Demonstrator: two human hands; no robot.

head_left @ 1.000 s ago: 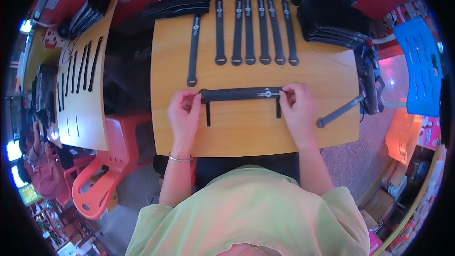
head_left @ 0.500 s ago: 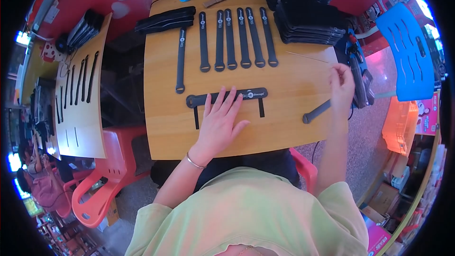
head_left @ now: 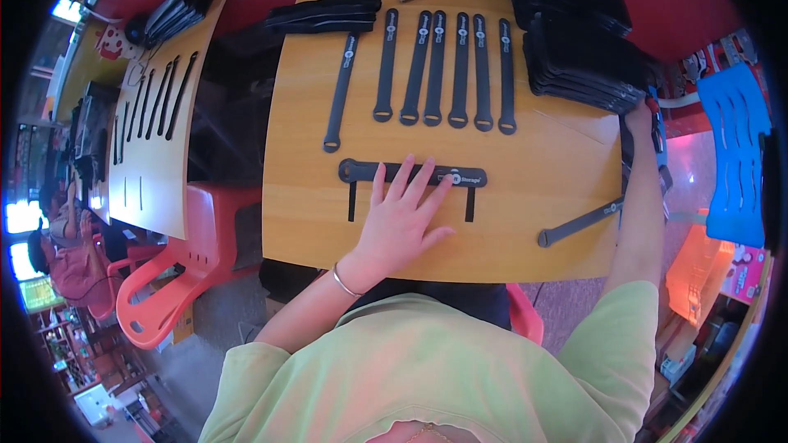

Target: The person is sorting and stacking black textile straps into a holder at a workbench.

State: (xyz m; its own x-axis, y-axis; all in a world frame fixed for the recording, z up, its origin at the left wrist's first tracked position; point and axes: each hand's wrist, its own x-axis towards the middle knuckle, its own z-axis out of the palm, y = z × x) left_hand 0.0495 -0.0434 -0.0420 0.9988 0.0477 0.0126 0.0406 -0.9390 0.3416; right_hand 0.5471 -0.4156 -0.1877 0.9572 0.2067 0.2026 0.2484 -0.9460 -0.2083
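My left hand [head_left: 400,217] lies spread over a dark grey strap [head_left: 357,171] with a loop hole at its left end. The strap lies crosswise near the front of the table, its pale print showing right of my fingers. Two short black strips [head_left: 469,207] on the tabletop stick out below it. My right hand [head_left: 640,123] reaches past the table's right edge, beside a pile of stacked black pieces; its fingers are too hidden to read. Below that hand, another grey strap [head_left: 579,226] slants across the table corner, its far end partly behind my forearm.
Several grey straps [head_left: 461,74] lie lengthwise in a row farther back. Dark bundles [head_left: 324,15] and black stacks [head_left: 583,66] stand behind them. A thin stick [head_left: 574,125] lies at the right. A red chair [head_left: 209,238] and a blue chair back [head_left: 730,156] flank the table [head_left: 304,221].
My right hand has moved from above the table's right side outward past its edge, beside the black stack. The left hand stays spread on the strap. The whole view has shifted.
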